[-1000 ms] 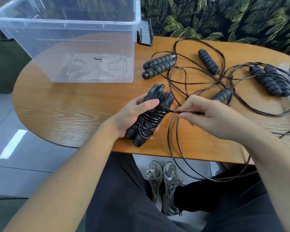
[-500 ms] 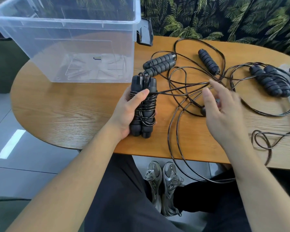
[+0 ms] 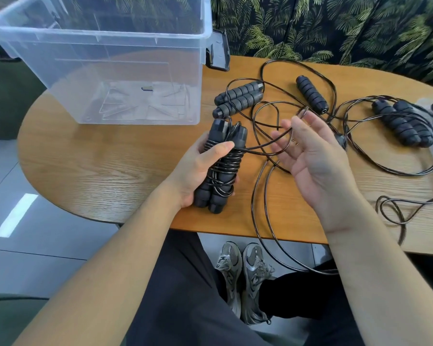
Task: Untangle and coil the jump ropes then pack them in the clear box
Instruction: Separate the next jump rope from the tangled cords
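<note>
My left grip [image 3: 200, 168] clamps the half-wound rope bundle [image 3: 220, 166], right grip [image 3: 312, 156] open under its loose cord; other ropes [image 3: 397, 122] beyond still tangled, clear box [image 3: 125, 58] unfilled.

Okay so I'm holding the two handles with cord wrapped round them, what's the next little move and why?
Probably curl the right hand round the loose black cord draped over its open fingers and wind another turn onto the black foam handles the left hand grips. A long loop of that cord hangs off the wooden table edge, and the clear plastic box holds no rope yet.
</note>
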Motion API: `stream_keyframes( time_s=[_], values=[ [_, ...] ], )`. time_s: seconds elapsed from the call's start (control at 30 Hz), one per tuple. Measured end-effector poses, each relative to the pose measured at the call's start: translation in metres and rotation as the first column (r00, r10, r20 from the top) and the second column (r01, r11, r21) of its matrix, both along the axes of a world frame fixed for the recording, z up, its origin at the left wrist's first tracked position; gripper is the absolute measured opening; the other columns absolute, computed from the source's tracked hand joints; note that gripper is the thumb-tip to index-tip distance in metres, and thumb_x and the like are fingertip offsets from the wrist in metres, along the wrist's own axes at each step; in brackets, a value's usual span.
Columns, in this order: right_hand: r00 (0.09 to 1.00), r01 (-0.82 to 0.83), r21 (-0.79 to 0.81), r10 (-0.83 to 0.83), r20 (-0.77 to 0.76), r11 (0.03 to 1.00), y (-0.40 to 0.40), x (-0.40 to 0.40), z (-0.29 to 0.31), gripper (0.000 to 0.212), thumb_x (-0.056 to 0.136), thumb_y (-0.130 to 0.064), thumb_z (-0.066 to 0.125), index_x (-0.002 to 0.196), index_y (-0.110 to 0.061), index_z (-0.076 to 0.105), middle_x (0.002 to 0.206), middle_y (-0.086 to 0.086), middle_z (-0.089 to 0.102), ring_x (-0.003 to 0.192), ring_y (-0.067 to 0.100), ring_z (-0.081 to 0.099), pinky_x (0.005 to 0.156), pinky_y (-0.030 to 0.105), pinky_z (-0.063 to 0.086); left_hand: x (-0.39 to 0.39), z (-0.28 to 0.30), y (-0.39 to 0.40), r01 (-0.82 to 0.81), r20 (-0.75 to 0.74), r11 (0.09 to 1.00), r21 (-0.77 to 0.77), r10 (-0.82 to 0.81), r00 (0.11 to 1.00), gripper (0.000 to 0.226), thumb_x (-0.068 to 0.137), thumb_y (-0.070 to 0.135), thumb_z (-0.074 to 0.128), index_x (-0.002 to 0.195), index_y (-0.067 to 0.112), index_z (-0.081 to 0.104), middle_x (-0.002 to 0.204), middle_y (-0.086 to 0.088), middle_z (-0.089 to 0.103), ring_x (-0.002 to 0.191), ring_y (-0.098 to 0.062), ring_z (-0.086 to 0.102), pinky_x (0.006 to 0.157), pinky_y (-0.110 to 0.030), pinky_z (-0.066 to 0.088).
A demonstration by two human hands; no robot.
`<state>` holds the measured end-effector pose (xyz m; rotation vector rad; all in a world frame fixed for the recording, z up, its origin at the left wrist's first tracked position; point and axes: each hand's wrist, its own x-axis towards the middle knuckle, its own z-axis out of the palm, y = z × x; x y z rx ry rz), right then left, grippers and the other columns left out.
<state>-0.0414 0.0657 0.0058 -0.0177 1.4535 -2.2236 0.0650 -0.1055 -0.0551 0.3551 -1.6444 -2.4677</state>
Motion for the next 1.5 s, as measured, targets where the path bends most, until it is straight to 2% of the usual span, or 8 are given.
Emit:
stream_keyframes(
  time_s=[0.2, 0.33, 0.47, 0.63, 0.77, 0.9, 1.07, 1.5],
  values=[
    [0.997, -0.009, -0.191, 0.025, 0.079, 0.982, 0.006, -0.001, -0.004, 0.04, 0.084, -0.009, 0.075, 0.123, -0.011, 0.068, 0.097, 0.005, 0.074, 0.086, 0.015, 0.071, 0.074, 0.027, 0.056, -0.003, 0.003, -0.001, 0.06, 0.026, 0.998, 0.015, -0.06, 0.998, 0.03, 0.094, 0.027, 0.064, 0.12, 0.018, 0.051, 0.097, -0.023, 0.059, 0.07, -0.036, 0.064, 0.065, -0.05, 0.056],
    [0.967, -0.031, 0.153, 0.068, -0.244, 0.988, 0.012, 0.002, -0.007, 0.032, 0.079, -0.014, 0.08, 0.111, -0.016, 0.077, 0.093, -0.002, 0.075, 0.081, 0.01, 0.065, 0.075, 0.025, 0.051, -0.001, 0.003, -0.001, 0.072, 0.038, 0.997, 0.0, -0.072, 0.997, 0.021, 0.096, 0.027, 0.063, 0.113, 0.018, 0.054, 0.088, -0.017, 0.064, 0.068, -0.035, 0.064, 0.065, -0.049, 0.057],
    [0.757, 0.121, 0.516, 0.258, -0.601, 0.848, 0.011, 0.011, -0.009, 0.024, 0.086, -0.022, 0.078, 0.11, -0.022, 0.076, 0.082, -0.012, 0.074, 0.074, -0.002, 0.066, 0.073, 0.014, 0.052, 0.0, 0.006, 0.002, 0.057, 0.06, 0.998, -0.03, -0.055, 0.997, 0.019, 0.099, 0.026, 0.06, 0.116, 0.019, 0.055, 0.083, -0.015, 0.066, 0.065, -0.033, 0.065, 0.062, -0.046, 0.058],
    [0.596, 0.233, 0.653, 0.425, -0.681, 0.721, 0.009, 0.018, -0.011, 0.027, 0.094, -0.029, 0.069, 0.12, -0.025, 0.073, 0.093, -0.014, 0.073, 0.084, -0.006, 0.065, 0.078, 0.006, 0.048, 0.0, 0.007, 0.004, 0.039, 0.078, 0.998, -0.051, -0.035, 0.996, 0.024, 0.099, 0.028, 0.06, 0.12, 0.017, 0.053, 0.079, -0.015, 0.066, 0.064, -0.034, 0.066, 0.062, -0.047, 0.058],
    [0.418, 0.345, 0.594, 0.448, -0.79, 0.727, 0.006, 0.022, -0.014, 0.028, 0.096, -0.025, 0.068, 0.121, -0.016, 0.073, 0.105, -0.004, 0.075, 0.096, 0.003, 0.066, 0.087, 0.023, 0.055, -0.002, 0.009, 0.005, 0.044, 0.096, 0.994, -0.101, -0.035, 0.995, 0.031, 0.098, 0.032, 0.061, 0.122, 0.016, 0.051, 0.077, -0.014, 0.067, 0.063, -0.034, 0.066, 0.059, -0.044, 0.058],
    [0.284, 0.43, 0.549, 0.47, -0.836, 0.716, 0.002, 0.021, -0.02, 0.027, 0.097, -0.022, 0.066, 0.121, -0.01, 0.072, 0.091, -0.012, 0.066, 0.085, -0.003, 0.054, 0.076, 0.004, 0.042, -0.003, 0.008, 0.007, 0.021, 0.101, 0.989, -0.143, -0.006, 0.995, 0.039, 0.099, 0.041, 0.059, 0.127, 0.015, 0.052, 0.08, -0.016, 0.068, 0.065, -0.034, 0.066, 0.063, -0.042, 0.057],
    [0.225, 0.432, 0.503, 0.451, -0.864, 0.749, -0.004, 0.018, -0.033, 0.024, 0.098, -0.023, 0.064, 0.117, -0.01, 0.074, 0.082, -0.009, 0.062, 0.076, 0.002, 0.049, 0.069, 0.011, 0.037, -0.003, 0.008, 0.007, 0.059, 0.157, 0.978, -0.202, -0.027, 0.987, 0.045, 0.105, 0.042, 0.035, 0.126, 0.004, 0.048, 0.082, -0.017, 0.068, 0.069, -0.032, 0.067, 0.064, -0.042, 0.056],
    [0.149, 0.284, 0.426, 0.399, -0.905, 0.859, -0.006, -0.011, -0.036, 0.02, 0.087, -0.025, 0.078, 0.086, -0.006, 0.075, 0.087, 0.003, 0.066, 0.083, 0.015, 0.058, 0.072, 0.02, 0.045, -0.002, 0.007, 0.005, 0.09, 0.068, 0.992, -0.089, -0.085, 0.994, 0.023, 0.095, 0.031, 0.053, 0.115, 0.019, 0.053, 0.082, -0.013, 0.069, 0.063, -0.033, 0.065, 0.061, -0.041, 0.057]
  ],
)
